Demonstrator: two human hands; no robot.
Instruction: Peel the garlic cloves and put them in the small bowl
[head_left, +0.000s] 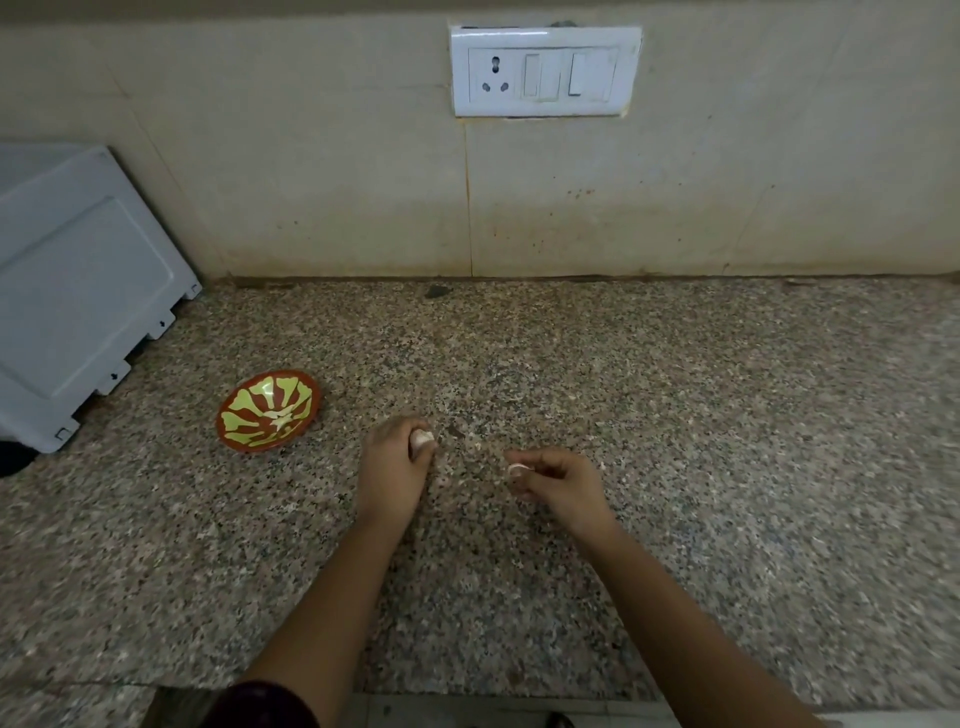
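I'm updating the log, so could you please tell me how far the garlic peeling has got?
Done: the small bowl shows at most one pale piece. In hand: the left hand grips garlic, the right hand pinches a pale bit. Left: peeling these and dropping them in.

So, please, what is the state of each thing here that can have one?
small bowl: upright on the counter, contents unclear.
left hand: grips a garlic piece.
right hand: pinches a smaller garlic piece.
wall socket: nothing plugged in.
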